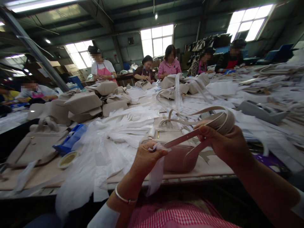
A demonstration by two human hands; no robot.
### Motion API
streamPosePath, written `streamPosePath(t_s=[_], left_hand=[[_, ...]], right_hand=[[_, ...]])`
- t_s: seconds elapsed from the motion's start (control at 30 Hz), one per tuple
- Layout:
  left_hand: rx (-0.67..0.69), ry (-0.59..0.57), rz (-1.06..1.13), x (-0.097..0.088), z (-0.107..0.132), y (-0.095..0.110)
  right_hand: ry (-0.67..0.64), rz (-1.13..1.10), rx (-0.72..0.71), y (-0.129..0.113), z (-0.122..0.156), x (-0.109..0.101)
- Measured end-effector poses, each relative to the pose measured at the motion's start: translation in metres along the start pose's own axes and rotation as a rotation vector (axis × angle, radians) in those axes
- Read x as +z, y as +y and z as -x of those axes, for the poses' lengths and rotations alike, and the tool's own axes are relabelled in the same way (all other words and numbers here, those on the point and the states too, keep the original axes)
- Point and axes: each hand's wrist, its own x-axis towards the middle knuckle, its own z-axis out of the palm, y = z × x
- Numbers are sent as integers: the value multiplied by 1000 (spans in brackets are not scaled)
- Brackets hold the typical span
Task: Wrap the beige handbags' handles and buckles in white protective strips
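My right hand (226, 142) is closed around a coiled beige bag strap (220, 122), held above the table's near edge. One end of the strap runs down and left toward my left hand (146, 158). That hand pinches a strip of white tissue paper (155, 172) at the strap's end, and the paper hangs below the fingers. Just behind both hands lies a beige handbag (177, 142) with its handles up.
White wrapping paper (114, 136) covers much of the long table (213, 172). A small dish (67, 158) and a blue packet (71, 139) lie at the left, with more beige bags (83, 104) behind. Several seated people work along the far side.
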Motion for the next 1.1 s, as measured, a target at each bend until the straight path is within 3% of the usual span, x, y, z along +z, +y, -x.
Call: streamPosePath(t_s=[0.33, 0.7, 0.93, 1.1], left_hand=[[-17, 13, 31, -2, -3, -6], [-15, -62, 74, -5, -3, -9], [194, 27, -142, -6, -4, -8], [168, -1, -111, -4, -2, -7]], right_hand=[[-13, -43, -21, 6, 2, -2], [10, -46, -35, 4, 0, -1], [35, -39, -11, 3, -2, -1], [33, -43, -33, 1, -3, 0]])
